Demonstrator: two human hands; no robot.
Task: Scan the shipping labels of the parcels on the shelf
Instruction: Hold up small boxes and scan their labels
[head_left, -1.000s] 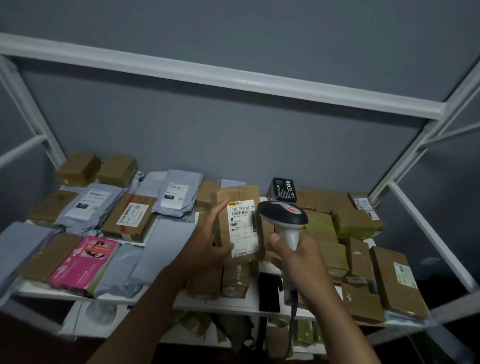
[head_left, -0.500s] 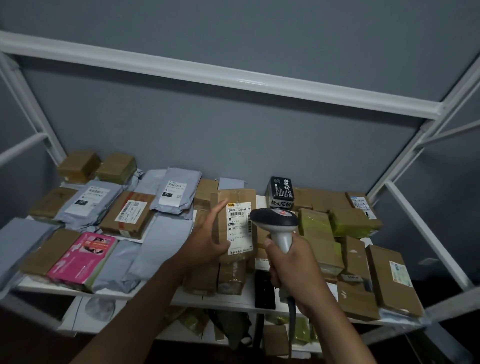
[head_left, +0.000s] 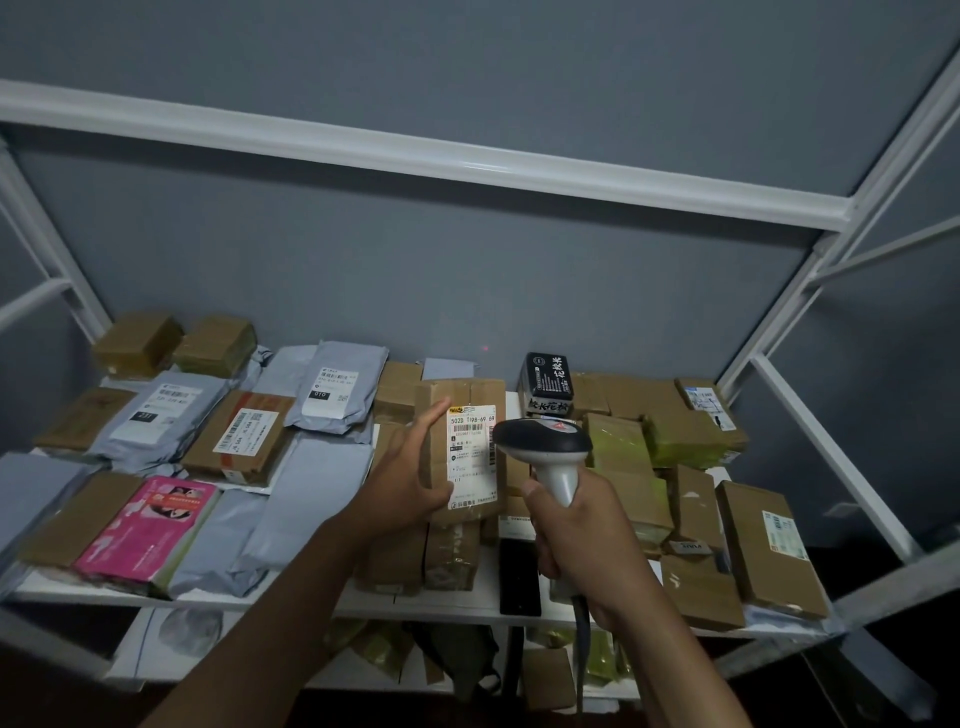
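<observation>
Holding: my left hand (head_left: 410, 480) grips a brown cardboard parcel (head_left: 460, 449) by its left edge, thumb across the front and fingers behind, standing it upright above the shelf (head_left: 447, 605) with its label turned toward me.
Right grip: my right hand (head_left: 582, 540) is wrapped round the handle of the barcode scanner (head_left: 545, 449), whose head sits just beside the parcel's right edge; I cannot tell whether a finger is on the trigger.
Label: the white shipping label (head_left: 471, 454) faces outward, with its barcode near the top.
Aim: a small red dot (head_left: 485, 348) shows on the grey wall (head_left: 467, 270) above the parcel, so I judge the beam is missing the barcode.
Step in hand: bringing the beam down onto this one label.
Done so far: nothing here shows which parcels have been read; I cannot tell.
Left to do: many remain lying on the shelf, among them grey mailer bags (head_left: 337, 384), a pink package (head_left: 148, 530), a black box (head_left: 545, 382) and taped brown boxes (head_left: 769, 545) to my right.
Below: more parcels lie dimly on a lower level, too dark to make out.
</observation>
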